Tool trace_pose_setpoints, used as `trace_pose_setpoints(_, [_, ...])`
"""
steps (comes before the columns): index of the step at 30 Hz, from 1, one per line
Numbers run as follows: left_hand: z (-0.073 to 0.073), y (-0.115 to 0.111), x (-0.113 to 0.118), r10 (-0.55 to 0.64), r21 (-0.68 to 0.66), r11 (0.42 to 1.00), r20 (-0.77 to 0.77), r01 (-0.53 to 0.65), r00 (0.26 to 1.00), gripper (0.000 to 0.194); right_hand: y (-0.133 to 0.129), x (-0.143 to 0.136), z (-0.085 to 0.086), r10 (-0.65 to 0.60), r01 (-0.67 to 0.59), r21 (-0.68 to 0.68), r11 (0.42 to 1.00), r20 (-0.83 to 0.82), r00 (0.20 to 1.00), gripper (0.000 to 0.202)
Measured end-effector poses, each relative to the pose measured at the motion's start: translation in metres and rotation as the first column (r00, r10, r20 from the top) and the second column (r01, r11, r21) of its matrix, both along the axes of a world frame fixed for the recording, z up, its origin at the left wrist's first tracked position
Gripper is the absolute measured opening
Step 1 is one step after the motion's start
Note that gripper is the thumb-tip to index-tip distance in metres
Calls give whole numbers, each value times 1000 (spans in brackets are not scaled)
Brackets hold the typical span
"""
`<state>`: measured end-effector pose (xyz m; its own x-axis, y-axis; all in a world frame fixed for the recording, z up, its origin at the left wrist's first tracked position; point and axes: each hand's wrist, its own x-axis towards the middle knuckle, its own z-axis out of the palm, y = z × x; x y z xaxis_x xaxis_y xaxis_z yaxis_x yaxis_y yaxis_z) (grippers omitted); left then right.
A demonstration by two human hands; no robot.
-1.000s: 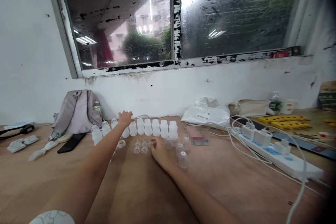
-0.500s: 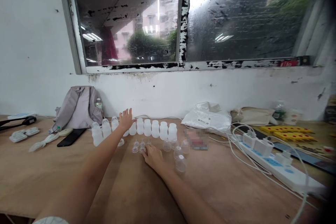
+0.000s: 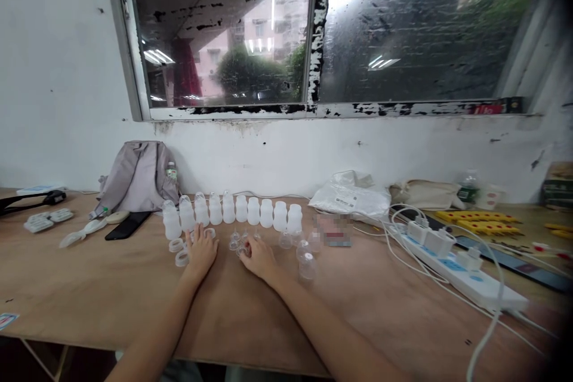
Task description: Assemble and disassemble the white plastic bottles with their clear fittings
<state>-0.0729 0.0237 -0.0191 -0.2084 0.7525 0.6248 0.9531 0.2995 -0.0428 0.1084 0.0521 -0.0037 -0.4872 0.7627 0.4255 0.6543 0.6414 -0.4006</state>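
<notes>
A curved row of white bottles [image 3: 253, 212] stands on the brown table; those at the left end carry clear tops. My left hand [image 3: 201, 249] is over white rings [image 3: 176, 245] in front of the row, its fingers spread. Closer to the middle, my right hand [image 3: 258, 256] has its fingers bent together at a group of small clear nipples [image 3: 234, 241]; what lies between its fingertips is hidden. Clear domed caps [image 3: 307, 267] stand to the right of my right hand.
Behind on the left are a grey backpack [image 3: 134, 179] and a black phone [image 3: 128, 225]. A white plastic bag [image 3: 351, 198] lies at the back. On the right sit a power strip [image 3: 483, 287] with cables and yellow parts [image 3: 477, 222].
My left hand has come back from behind the bottle row to the rings in front. Another bottle at its former place now shows a clear top. My right hand stays by the nipples.
</notes>
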Motion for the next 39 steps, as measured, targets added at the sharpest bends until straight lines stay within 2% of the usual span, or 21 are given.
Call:
trace_pose_setpoints(5, [8,-2,5,-80,55,996,51,77,996,26,-6,-6,-3,177,-178,24,984,12,984,19])
trace_pose_setpoints(8, [16,-3,13,-187,112,979,189,168,964,25,1,-7,-5,236,-238,-28,971,-52,970,26])
trace_pose_setpoints(9, [18,-4,15,-251,124,966,271,225,929,26,4,-6,-5,247,-253,-62,965,-85,965,29])
trace_pose_setpoints(11, [22,-7,18,-414,153,909,431,387,802,28,9,-6,-4,252,-273,-126,954,-163,954,35])
trace_pose_setpoints(14, [25,-14,22,-598,190,771,542,608,591,29,13,-5,-3,210,-262,-170,950,-275,938,36])
trace_pose_setpoints(15, [26,-16,23,-626,179,736,548,652,555,30,14,-6,-3,188,-250,-181,951,-304,934,36])
trace_pose_setpoints(17, [26,-19,24,-644,123,699,537,704,545,31,15,-7,-4,148,-229,-209,951,-343,928,34])
trace_pose_setpoints(22, [25,-19,24,-645,-35,681,443,732,622,38,18,-8,-7,126,-221,-241,945,-356,926,35])
trace_pose_setpoints(27, [21,-14,22,-653,-113,649,425,752,627,48,19,-9,-9,124,-216,-232,949,-354,927,32])
trace_pose_setpoints(29, [21,-12,21,-649,-72,654,457,753,608,47,20,-9,-9,122,-212,-226,951,-357,926,32])
trace_pose_setpoints(34, [18,-9,17,-675,105,669,499,736,543,28,22,-9,-13,125,-212,-214,954,-359,925,30])
trace_pose_setpoints(39, [17,-8,18,-636,267,725,614,635,468,27,16,-9,-11,267,-368,-139,919,-467,843,53])
